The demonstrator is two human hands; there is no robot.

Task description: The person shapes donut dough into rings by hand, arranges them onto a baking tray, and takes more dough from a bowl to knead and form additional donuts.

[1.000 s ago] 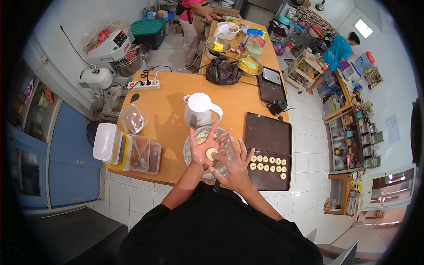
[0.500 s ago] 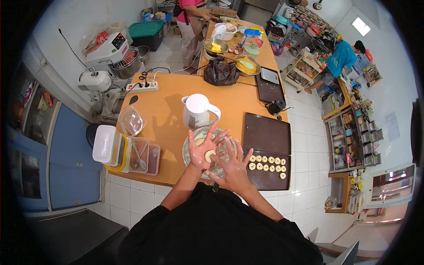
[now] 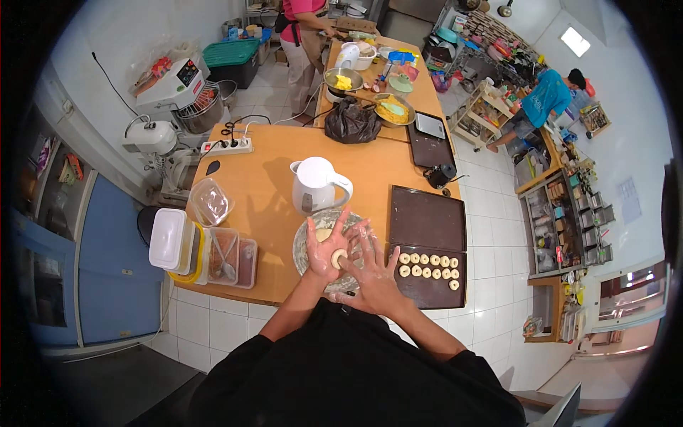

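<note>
My left hand (image 3: 321, 262) is turned palm up with fingers spread, holding a small pale dough ring (image 3: 338, 258) on the palm. My right hand (image 3: 373, 281) has its fingers stretched apart, with one digit pressed at the ring’s centre. Both hands are floury, over a flour-dusted steel bowl (image 3: 300, 238) with more pale dough (image 3: 323, 235) inside. A white kettle (image 3: 314, 185) stands just beyond the bowl. To the right, a dark tray (image 3: 427, 292) holds several small dough rings (image 3: 425, 272), with another dark tray (image 3: 427, 213) behind it.
Stacked plastic containers (image 3: 171, 238) and a lid (image 3: 210, 201) sit left. Behind are a power strip (image 3: 226, 146), black bag (image 3: 352, 122), pans (image 3: 343, 80) and mixers (image 3: 146, 139). A co-worker in pink (image 3: 299, 21) and another in blue (image 3: 541, 99) work beyond.
Both hands stay on the dough ring, with slight finger movement at its centre. The view has shifted slightly, and the blue-shirted co-worker has bent further over.
</note>
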